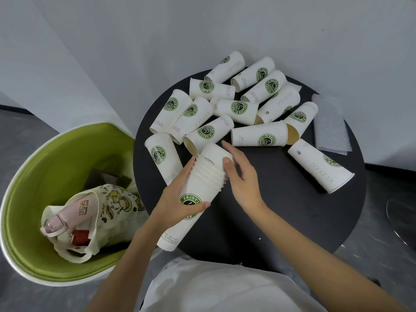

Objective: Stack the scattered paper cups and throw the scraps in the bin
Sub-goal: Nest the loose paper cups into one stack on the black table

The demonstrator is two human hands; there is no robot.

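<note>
A white-clothed lap (225, 287) fills the bottom edge, at the rim of the round black tabletop (281, 210). Above it, the left hand (180, 197) grips a tilted stack of cups (200, 188), fingers and thumb wrapped round its middle. The right hand (238, 174) sets its thumb on the top cup (213, 154), fingers apparently reaching round the far side. Loose cups (236, 108) lie on their sides farther back, bubble wrap (328, 124) at right. A green tub (56, 154) at left holds a tote bag (108, 212).
</note>
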